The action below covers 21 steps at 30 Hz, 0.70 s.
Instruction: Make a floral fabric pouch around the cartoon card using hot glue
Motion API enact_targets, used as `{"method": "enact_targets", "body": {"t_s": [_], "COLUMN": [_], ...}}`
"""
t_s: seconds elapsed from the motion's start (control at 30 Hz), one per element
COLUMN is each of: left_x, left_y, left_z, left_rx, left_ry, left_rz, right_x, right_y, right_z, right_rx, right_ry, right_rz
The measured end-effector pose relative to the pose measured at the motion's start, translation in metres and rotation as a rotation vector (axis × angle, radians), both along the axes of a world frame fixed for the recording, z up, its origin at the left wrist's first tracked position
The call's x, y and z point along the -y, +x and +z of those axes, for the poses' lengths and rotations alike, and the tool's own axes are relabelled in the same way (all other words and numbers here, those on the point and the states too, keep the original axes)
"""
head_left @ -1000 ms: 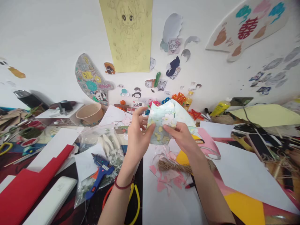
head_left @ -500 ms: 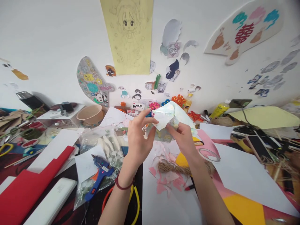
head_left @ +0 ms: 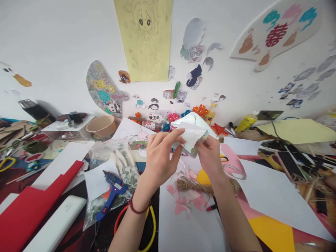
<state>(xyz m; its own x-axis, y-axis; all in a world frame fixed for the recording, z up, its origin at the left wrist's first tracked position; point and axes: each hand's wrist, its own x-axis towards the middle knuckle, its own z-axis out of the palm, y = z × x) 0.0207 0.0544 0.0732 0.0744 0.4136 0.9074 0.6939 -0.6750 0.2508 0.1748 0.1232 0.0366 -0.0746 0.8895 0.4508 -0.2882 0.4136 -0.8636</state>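
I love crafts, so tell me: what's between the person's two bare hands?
Between the left hand and the right hand is a pale, bent sheet of paper, shown in the head view.

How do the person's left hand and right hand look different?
The left hand has a dark red band around its wrist, while the right hand has no band in view. The left hand's fingers reach out, partly spread, at the pale paper; the right hand's fingers are curled in, gripping the paper's edge. Both hands wear no glove and are at the same paper.
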Motion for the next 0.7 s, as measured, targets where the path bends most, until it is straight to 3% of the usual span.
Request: {"method": "enact_targets", "body": {"t_s": [0.23, 0.43, 0.53, 0.7], "left_x": [0.006, 0.008, 0.012, 0.033], "left_y": [0.000, -0.002, -0.005, -0.007], "left_z": [0.005, 0.006, 0.007, 0.002], "left_rx": [-0.030, 0.098, 0.221, 0.479], "left_ry": [0.015, -0.049, -0.201, -0.374], "left_rz": [0.010, 0.147, 0.046, -0.273], "right_x": [0.002, 0.008, 0.018, 0.048], "right_y": [0.004, 0.008, 0.012, 0.017], "right_z": [0.003, 0.007, 0.015, 0.025], "right_rx": [-0.017, 0.100, 0.226, 0.404], "right_ry": [0.002, -0.004, 0.029, 0.039], "right_rz": [0.016, 0.040, 0.064, 0.056]}}
